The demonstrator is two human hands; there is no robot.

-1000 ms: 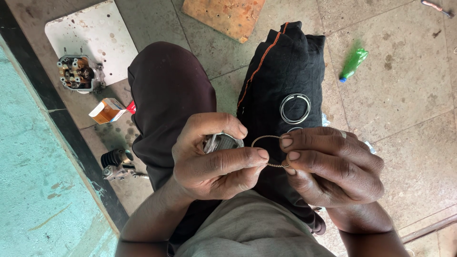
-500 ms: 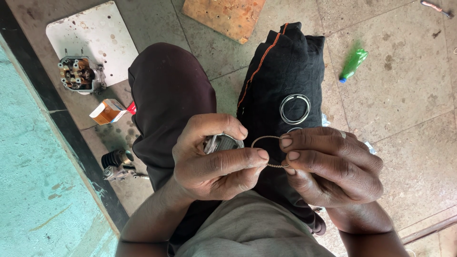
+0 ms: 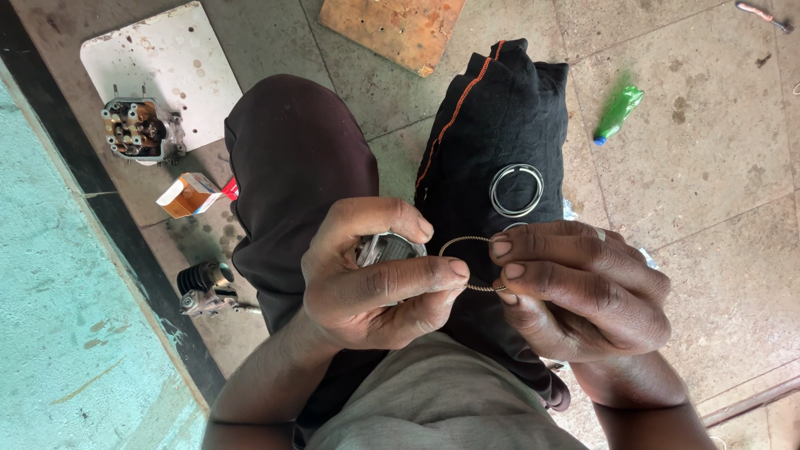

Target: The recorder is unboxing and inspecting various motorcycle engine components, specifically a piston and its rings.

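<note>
My left hand (image 3: pixel 375 279) is closed around a small round metal part, a piston (image 3: pixel 385 247), of which only the top shows between my fingers. My right hand (image 3: pixel 575 287) pinches a thin wavy metal ring (image 3: pixel 471 242) that also meets my left thumb and forefinger. The two hands touch above my lap. On my right knee, covered in black cloth with an orange seam (image 3: pixel 500 125), lie loose metal rings (image 3: pixel 516 190). My left knee is in dark maroon cloth (image 3: pixel 292 158).
On the tiled floor at the left lie a white board (image 3: pixel 179 58) bearing an engine cylinder head (image 3: pixel 137 129), a small orange-and-white box (image 3: pixel 190 194) and a dark finned engine part (image 3: pixel 207 287). A brown board (image 3: pixel 392 29) lies ahead, a green plastic bottle (image 3: pixel 618 110) at the right.
</note>
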